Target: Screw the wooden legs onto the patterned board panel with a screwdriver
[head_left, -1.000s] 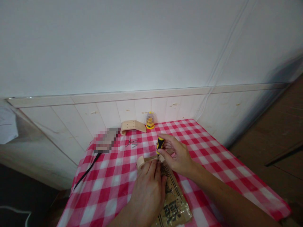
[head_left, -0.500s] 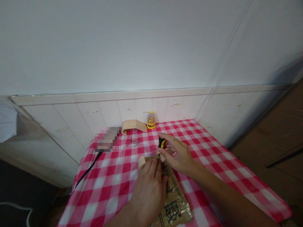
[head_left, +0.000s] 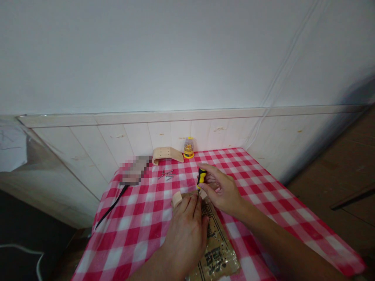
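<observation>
My right hand (head_left: pixel 223 190) is closed round the handle of a small black-and-yellow screwdriver (head_left: pixel 201 177), held upright with its tip down by the fingertips of my other hand. My left hand (head_left: pixel 187 224) lies over a pale wooden piece (head_left: pixel 177 198) and presses it down, fingers close together. Most of that piece is hidden; its left end and a bit on the right show. Under it is a brown cardboard sheet (head_left: pixel 221 257) with black printing. Where exactly the screwdriver tip sits is too small to tell.
Several loose screws (head_left: pixel 166 174) lie beyond my hands. Farther back are a bent plywood piece (head_left: pixel 167 153) with holes and a yellow-based bit case (head_left: pixel 189 148). A blurred-out object (head_left: pixel 136 171) with a black strap lies left on the checked tablecloth (head_left: pixel 131 222). A panelled wall (head_left: pixel 205 132) stands behind.
The view has shifted slightly, so everything sits a little differently in the frame. My right fingers have changed position slightly and the screwdriver handle has turned, showing more yellow. My left hand stays in place.
</observation>
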The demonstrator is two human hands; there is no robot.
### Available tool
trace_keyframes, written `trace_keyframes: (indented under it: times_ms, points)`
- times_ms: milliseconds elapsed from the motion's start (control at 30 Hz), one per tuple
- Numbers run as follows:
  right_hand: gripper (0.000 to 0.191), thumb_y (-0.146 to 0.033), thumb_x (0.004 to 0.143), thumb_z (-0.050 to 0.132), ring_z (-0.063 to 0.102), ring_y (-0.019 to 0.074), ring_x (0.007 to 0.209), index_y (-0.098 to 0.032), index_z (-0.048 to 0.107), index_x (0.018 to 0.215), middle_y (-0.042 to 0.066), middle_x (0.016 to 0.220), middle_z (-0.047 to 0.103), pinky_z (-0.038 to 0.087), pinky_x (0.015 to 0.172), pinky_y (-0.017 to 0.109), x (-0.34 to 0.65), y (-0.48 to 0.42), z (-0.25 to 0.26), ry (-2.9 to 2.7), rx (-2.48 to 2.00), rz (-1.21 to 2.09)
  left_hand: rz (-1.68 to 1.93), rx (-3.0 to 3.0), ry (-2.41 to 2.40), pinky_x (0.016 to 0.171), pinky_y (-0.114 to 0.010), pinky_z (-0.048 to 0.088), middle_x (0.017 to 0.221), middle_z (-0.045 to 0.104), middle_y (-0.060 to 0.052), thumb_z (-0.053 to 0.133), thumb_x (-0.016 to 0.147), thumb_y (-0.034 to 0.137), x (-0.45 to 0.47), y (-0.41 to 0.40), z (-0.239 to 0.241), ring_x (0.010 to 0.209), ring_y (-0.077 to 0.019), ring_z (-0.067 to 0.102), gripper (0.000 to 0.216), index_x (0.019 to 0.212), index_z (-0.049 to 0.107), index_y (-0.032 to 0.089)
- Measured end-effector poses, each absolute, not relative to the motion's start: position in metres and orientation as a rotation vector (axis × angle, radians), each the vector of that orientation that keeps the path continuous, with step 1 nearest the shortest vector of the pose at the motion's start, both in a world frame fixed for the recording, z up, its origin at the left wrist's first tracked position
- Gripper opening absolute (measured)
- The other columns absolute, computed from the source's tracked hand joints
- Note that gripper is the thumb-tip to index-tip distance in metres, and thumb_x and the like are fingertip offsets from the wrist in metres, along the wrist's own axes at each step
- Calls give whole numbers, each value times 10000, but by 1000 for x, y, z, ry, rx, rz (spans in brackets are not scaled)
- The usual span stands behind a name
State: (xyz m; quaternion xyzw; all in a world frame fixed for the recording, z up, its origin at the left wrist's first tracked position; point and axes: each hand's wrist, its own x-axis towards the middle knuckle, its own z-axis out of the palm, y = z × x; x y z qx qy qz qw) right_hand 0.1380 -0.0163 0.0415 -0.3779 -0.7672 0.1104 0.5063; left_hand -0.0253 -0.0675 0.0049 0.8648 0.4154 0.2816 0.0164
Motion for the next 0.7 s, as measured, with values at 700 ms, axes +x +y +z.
trace_keyframes:
  times_ms: [700]
  points:
    - [551, -90, 890, 595, 747, 203, 1026, -282, 542, 1404, 72, 1286, 711, 635, 876, 329, 137, -19, 46, -1902, -869, 275, 873, 2717, 1296, 1037, -517, 530, 1235, 681, -162, 500, 936, 136, -25, -68, 4, 1170, -316, 609, 357, 1263, 624, 62]
